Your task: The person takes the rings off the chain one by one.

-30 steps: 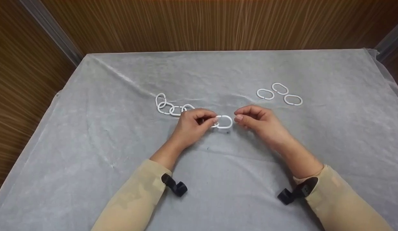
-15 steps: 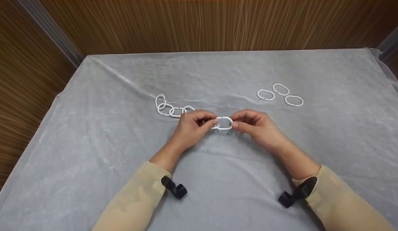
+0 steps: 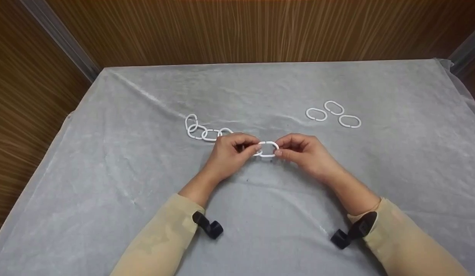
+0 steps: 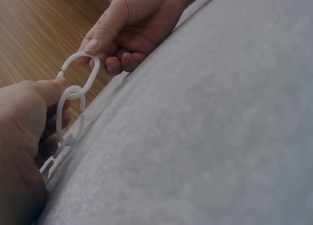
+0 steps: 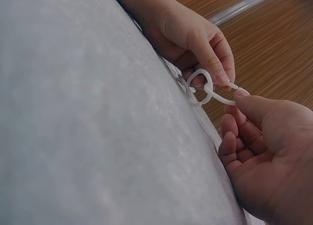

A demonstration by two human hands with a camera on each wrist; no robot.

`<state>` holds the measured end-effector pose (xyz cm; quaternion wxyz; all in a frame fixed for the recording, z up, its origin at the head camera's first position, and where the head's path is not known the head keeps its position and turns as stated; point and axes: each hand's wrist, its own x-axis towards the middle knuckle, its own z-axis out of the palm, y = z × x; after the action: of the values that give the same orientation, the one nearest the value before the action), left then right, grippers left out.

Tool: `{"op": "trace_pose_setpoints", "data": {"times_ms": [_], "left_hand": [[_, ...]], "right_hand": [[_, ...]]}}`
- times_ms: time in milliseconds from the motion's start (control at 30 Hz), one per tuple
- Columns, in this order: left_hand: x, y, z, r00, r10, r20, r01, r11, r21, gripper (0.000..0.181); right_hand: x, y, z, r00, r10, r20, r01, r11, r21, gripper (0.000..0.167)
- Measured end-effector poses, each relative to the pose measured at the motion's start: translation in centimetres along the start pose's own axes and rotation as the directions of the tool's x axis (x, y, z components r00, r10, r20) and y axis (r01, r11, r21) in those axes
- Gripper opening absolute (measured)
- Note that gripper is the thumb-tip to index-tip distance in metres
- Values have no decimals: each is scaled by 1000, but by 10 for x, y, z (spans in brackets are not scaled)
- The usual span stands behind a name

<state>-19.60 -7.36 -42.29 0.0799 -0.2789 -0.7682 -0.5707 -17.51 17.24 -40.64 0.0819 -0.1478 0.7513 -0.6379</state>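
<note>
Between both hands is a white oval plastic chain link, raised off the cloth. My left hand pinches its left side between thumb and fingers, while my right hand pinches its right end. A narrow gap shows in the link's far side. In the left wrist view the held link hooks through another white link, which hangs below it. The rest of the white chain runs leftward from behind my left hand and lies on the cloth; part of it is hidden by that hand.
Three loose white links, a left one, a far one and a right one, lie close together at the right back. Grey cloth covers the table. Wood-grain panels stand behind and at the left.
My right hand came leftward from just beside the link and now pinches its right end. The left hand keeps its pinch. The loose links stay put.
</note>
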Motion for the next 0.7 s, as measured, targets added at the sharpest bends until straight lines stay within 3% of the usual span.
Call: {"op": "trace_pose_setpoints", "data": {"times_ms": [400, 700], "left_hand": [[0, 1, -1, 1000, 3, 6, -4, 1000, 18, 9], [1, 1, -3, 998, 35, -51, -33, 999, 33, 13]], "right_hand": [[0, 1, -1, 1000, 7, -17, -7, 1000, -19, 15], [1, 2, -3, 997, 38, -72, -37, 999, 11, 18]]}}
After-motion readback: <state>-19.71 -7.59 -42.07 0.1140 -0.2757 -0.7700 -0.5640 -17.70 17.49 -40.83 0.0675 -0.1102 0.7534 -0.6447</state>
